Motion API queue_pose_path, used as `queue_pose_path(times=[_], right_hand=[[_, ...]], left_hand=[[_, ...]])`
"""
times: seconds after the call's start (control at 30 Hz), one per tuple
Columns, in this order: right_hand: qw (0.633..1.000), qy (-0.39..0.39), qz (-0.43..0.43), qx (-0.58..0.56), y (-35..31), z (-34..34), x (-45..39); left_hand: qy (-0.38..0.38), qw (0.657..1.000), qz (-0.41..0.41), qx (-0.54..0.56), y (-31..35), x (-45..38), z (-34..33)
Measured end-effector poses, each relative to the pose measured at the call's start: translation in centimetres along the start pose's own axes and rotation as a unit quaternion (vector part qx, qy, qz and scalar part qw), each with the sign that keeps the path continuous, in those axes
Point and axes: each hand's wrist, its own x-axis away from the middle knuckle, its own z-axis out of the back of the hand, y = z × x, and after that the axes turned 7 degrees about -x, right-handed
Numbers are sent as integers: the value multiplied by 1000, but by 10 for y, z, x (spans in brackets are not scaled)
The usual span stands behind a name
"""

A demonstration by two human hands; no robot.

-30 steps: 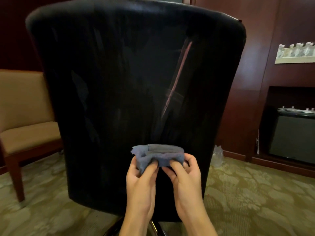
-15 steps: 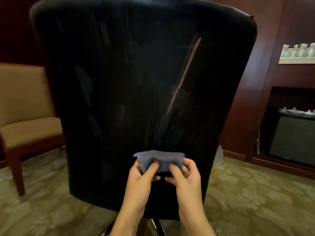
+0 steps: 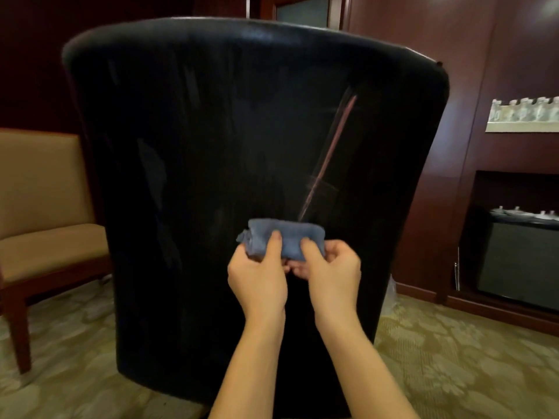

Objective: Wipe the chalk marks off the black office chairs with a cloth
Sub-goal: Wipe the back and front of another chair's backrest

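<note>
Cloth [image 3: 286, 238] hides chalk mark's [image 3: 328, 158] lower end (blurred).

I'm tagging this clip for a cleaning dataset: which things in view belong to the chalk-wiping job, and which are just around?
Part of the job:
- black office chair
- pink chalk line on its back
- blue cloth, pinched by left hand and right hand

Just around:
- tan armchair
- shelf of bottles
- patterned carpet
</note>
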Motion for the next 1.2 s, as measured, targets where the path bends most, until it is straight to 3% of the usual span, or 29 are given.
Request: queue_pose_path(times=[0.1, 0.2, 0.37, 0.47, 0.57, 0.8, 0.93, 1.1, 1.2], right_hand=[[997, 7, 52, -60, -44, -11, -18], [993, -2, 100, -55, -80, -16, -34], [993, 50, 72, 80, -38, -13, -35], [995, 41, 20, 89, -8, -4, -16], [996, 16, 22, 80, -9, 0, -10], [969, 56, 235, 58, -139, 0, -71], [964, 19, 257, 63, -191, -3, -83], [959, 63, 251, 118, -167, 2, -84], [955, 66, 238, 162, -134, 7, -76]], left_hand=[[1, 993, -113, -18, 47, -10, -21], [-19, 988, -150, -40, 80, -20, -32], [41, 976, -168, -133, 51, -12, -23], [61, 979, -120, -152, 19, 4, -8], [45, 985, -102, -129, 13, 13, -3], [22, 959, -282, -14, 134, 6, -60], [-4, 948, -319, 11, 176, -1, -79], [-5, 942, -335, -21, 159, -4, -80], [11, 952, -298, -65, 124, -5, -73]])
